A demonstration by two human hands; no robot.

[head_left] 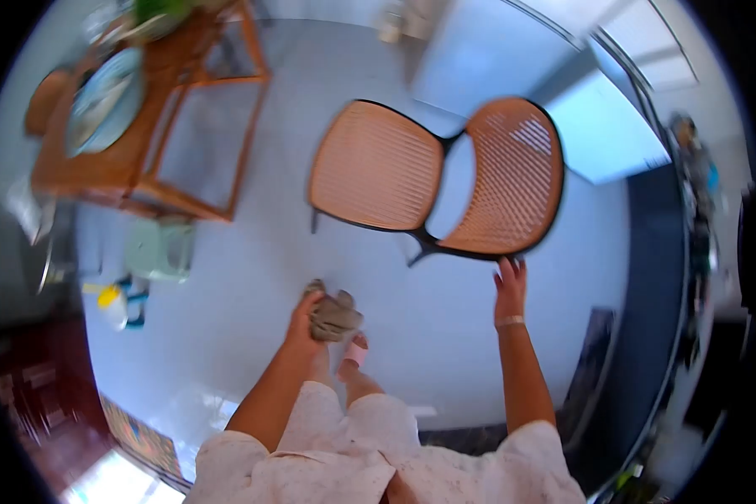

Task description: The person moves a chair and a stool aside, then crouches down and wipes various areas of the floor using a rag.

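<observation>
My left hand (302, 321) is closed around a crumpled grey-brown cloth (336, 317), held low in front of my body. A chair (378, 168) with a tan woven seat and a curved woven backrest (521, 181) in a black frame stands ahead of me, its back toward the right. My right hand (511, 292) reaches up to the lower edge of that backrest. Its fingers are stretched out and somewhat apart, at the rim; whether they press on it I cannot tell.
A wooden table (164, 84) at the left carries a pale blue basin (107, 105). Below stand a green stool (160, 249) and a white-and-yellow item (116, 304). A dark cabinet (651, 252) runs along the right. My pink slipper (356, 351) shows on the grey floor (252, 286).
</observation>
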